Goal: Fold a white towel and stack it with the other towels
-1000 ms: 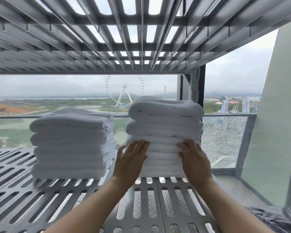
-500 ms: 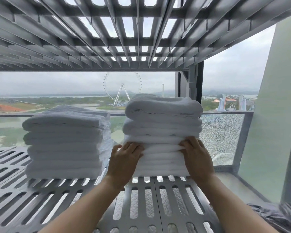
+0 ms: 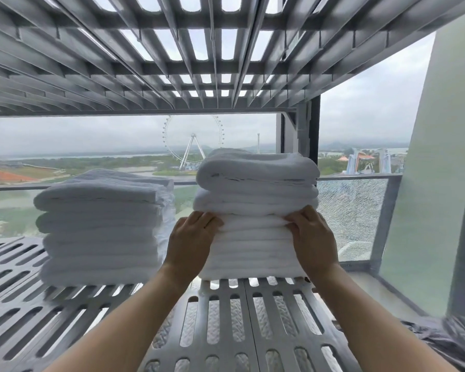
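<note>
Two stacks of folded white towels stand on a grey slatted shelf (image 3: 226, 318). The right stack (image 3: 257, 183) is taller; the left stack (image 3: 100, 224) is lower and wider. Both my hands are on the front face of the right stack at about mid height. My left hand (image 3: 191, 237) is at its left front corner and my right hand (image 3: 313, 237) at its right front corner. The fingers of both bend forward, and their tips press into a seam between the towels and are partly hidden there.
Another slatted shelf (image 3: 212, 63) hangs close above the stacks. A glass balcony rail (image 3: 352, 216) runs behind, with a pale wall (image 3: 435, 183) to the right. Dark crumpled fabric (image 3: 446, 342) lies at the lower right.
Both hands have slid up the front of the right stack. Their fingers, flat on the towels before, now bend into a seam at mid height.
</note>
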